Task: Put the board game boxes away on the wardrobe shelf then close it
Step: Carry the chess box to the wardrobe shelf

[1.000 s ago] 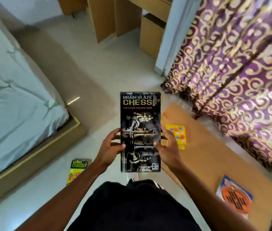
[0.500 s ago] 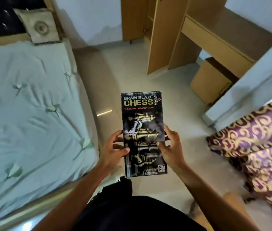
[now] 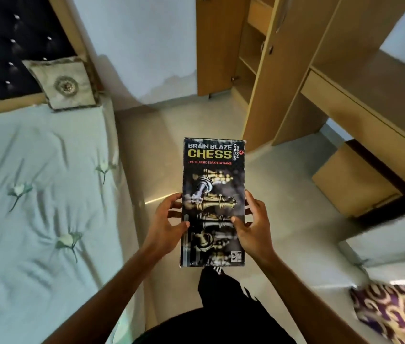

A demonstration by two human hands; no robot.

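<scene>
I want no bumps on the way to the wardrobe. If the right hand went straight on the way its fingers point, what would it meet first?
The right hand already touches the black chess box.

one head-worn wide-angle view looks forward and down, close over the hands, toward the open wooden wardrobe (image 3: 258, 45).

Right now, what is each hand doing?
Left hand: closed on the left edge of the chess box.
Right hand: closed on the box's right edge.
</scene>
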